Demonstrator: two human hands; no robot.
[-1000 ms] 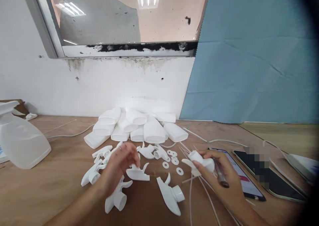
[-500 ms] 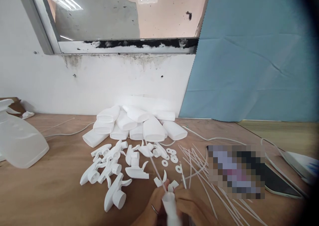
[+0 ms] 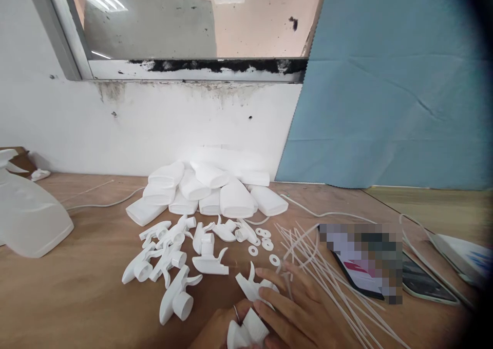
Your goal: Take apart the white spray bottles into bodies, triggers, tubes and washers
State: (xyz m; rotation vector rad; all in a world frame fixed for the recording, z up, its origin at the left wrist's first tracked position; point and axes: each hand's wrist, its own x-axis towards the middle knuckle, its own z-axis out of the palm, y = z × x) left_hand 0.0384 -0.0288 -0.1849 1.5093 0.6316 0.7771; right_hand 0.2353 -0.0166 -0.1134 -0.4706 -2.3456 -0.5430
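Low at the bottom edge, my left hand [image 3: 221, 326], with a ring on one finger, is closed around a white trigger spray head [image 3: 254, 324], its round collar tilted upward. My right hand [image 3: 304, 310] reaches over from the right, palm down, with its fingers stretched and spread. Its fingertips partly cover another white trigger spray head [image 3: 246, 286] lying on the table; whether they touch it, I cannot tell. Something thin and pale shows by the right index finger, too blurred to name. Several loose trigger spray heads [image 3: 177, 295] lie to the left of my hands.
White bottles [image 3: 236, 197] are piled against the wall. Several flat white washers [image 3: 274, 260] and a bundle of thin tubes [image 3: 327, 279] lie right of centre. Beyond them are a phone [image 3: 365, 274] and a cable [image 3: 331, 214]. A large spray bottle [image 3: 34, 215] stands at left.
The upright white spray head with a thin tube at its opening has tilted and dropped lower. My right hand has moved off it, and its fingers have spread over the table.
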